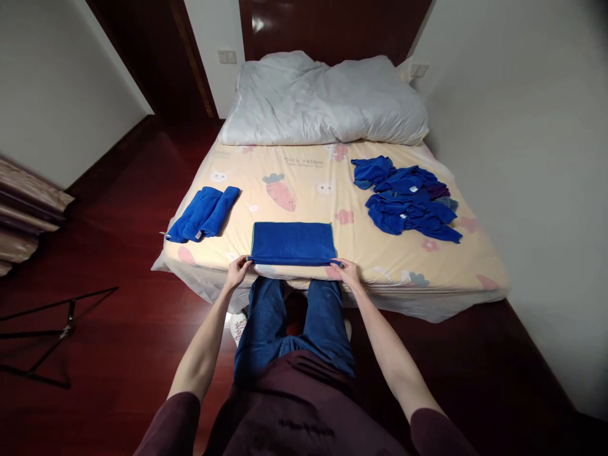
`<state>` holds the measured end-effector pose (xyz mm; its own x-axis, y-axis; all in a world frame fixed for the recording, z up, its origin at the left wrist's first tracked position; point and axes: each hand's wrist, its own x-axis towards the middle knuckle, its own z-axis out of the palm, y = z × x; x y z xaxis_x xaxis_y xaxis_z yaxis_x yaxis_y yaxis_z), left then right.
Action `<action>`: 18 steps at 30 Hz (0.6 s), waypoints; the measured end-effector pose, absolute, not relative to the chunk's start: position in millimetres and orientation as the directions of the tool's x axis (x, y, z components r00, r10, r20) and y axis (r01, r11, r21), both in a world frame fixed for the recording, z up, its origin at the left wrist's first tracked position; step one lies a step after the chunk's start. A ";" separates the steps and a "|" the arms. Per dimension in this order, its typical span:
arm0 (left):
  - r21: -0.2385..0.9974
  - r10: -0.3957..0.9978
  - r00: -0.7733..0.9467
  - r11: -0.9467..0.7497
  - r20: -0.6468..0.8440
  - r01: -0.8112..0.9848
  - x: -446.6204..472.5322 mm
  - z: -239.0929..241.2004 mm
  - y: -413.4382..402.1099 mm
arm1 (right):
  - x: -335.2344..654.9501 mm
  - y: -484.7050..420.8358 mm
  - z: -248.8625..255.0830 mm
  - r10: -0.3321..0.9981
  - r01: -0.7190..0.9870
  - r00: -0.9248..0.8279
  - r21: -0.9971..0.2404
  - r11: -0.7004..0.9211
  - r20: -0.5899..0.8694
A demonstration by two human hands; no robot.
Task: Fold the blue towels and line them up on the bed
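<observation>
A blue towel [293, 239] with green edging lies flat near the front edge of the bed, its near edge turned up into a narrow roll. My left hand [238, 271] pinches the left end of that roll. At the right end, my right hand [348, 273] has its fingers closed on the same edge. Several rolled blue towels [204, 214] sit side by side at the bed's left. On the right is a loose, crumpled pile of blue towels [408, 199], with a dark purple piece [437, 190] at its far right side.
The bed [304, 171] has a pale yellow sheet with carrot prints. A grey-white quilt [327, 101] is bunched by the dark headboard [327, 28]. White walls stand at both sides. Black tripod legs [66, 330] rest on the red-brown floor at left, near a curtain [28, 212].
</observation>
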<state>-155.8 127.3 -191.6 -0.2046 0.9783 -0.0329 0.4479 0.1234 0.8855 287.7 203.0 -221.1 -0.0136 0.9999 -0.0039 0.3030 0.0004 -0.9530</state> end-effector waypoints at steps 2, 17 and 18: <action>0.907 0.977 -0.213 0.102 -0.013 0.409 -155.9 -195.2 126.9 | 290.1 202.9 -222.1 1.000 0.273 -0.018 -0.962 -0.012 -0.018; 0.927 0.958 -0.284 0.078 0.031 0.366 -150.5 -192.5 128.3 | 285.3 205.9 -218.3 0.998 0.315 0.057 -0.948 -0.042 -0.025; 0.923 0.958 -0.286 0.084 0.029 0.375 -150.6 -192.6 128.5 | 285.0 206.1 -218.3 0.998 0.320 0.060 -0.946 -0.049 -0.031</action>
<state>-150.6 128.5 -192.6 -0.2862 0.9577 0.0290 0.3755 0.0842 0.9230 285.0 206.1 -218.3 0.0596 0.9977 -0.0311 0.3195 -0.0486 -0.9463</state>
